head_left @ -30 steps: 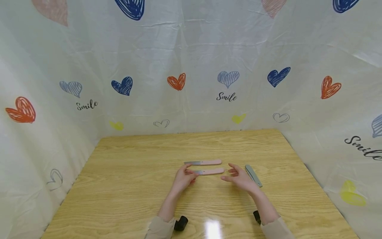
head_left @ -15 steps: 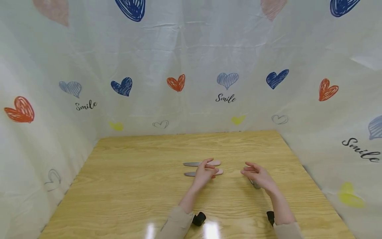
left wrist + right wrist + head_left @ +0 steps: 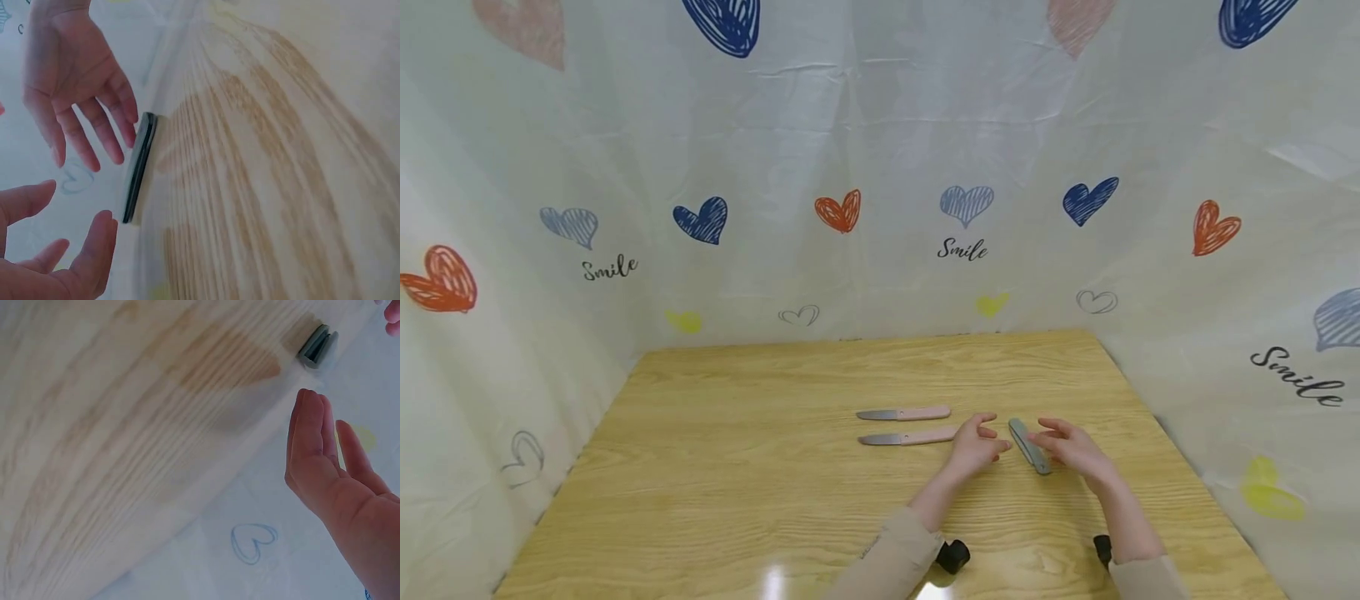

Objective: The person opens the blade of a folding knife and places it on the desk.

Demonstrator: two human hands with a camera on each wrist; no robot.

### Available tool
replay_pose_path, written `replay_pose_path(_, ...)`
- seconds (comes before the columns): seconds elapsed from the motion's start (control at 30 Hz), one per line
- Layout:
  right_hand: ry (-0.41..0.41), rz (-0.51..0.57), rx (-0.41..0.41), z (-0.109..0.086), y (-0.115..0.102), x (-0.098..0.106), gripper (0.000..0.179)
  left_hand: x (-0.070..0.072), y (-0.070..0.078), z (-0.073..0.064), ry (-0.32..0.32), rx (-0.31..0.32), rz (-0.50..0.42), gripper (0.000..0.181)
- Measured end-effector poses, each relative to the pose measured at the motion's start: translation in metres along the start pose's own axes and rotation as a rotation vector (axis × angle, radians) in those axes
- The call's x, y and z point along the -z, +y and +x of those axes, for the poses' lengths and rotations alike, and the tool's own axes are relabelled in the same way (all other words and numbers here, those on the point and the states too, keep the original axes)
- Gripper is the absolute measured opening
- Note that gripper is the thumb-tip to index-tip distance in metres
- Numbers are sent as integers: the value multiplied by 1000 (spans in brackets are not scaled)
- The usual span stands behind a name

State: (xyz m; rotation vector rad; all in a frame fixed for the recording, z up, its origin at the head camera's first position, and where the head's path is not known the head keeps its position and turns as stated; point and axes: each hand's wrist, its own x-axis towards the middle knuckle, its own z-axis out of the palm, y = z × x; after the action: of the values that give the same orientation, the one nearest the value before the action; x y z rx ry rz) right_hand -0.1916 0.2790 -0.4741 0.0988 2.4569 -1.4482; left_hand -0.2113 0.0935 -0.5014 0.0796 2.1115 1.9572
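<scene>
A folded green folding knife (image 3: 1029, 447) lies slantwise on the table between the two hands. My left hand (image 3: 977, 448) hovers just left of it, fingers relaxed and slightly spread. On the knife's other side is my right hand (image 3: 1072, 447), fingertips right at its edge in the head view. Neither hand holds anything. In the left wrist view the green knife (image 3: 140, 167) shows a dark slot along its side; the right wrist view shows it end-on. Two pink-handled knives, the rear one (image 3: 904, 413) and the front one (image 3: 907, 437), lie parallel with blades out, pointing left.
The wooden table (image 3: 715, 467) is enclosed by a white curtain (image 3: 895, 125) printed with hearts and "Smile". Black wrist cameras, one at the left sleeve (image 3: 953, 557) and one at the right sleeve (image 3: 1102, 550), hang low over the table.
My left hand has moved right, from over the pink-handled knives to beside the green one. My right hand has shifted right, passing over the green knife to its far side.
</scene>
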Motion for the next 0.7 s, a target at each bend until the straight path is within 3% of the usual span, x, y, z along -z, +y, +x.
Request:
replay_pose_path(0.13,-23,40,-27,2,4,3,64,-12,-4,3,11,39,-6,51)
replay_pose_path(0.47,-53,80,-16,7,10,1,55,-24,-9,8,69,38,61,52)
replay_pose_path(0.7,-43,120,-30,9,9,-1,57,-30,-9,9,32,61,-36,52)
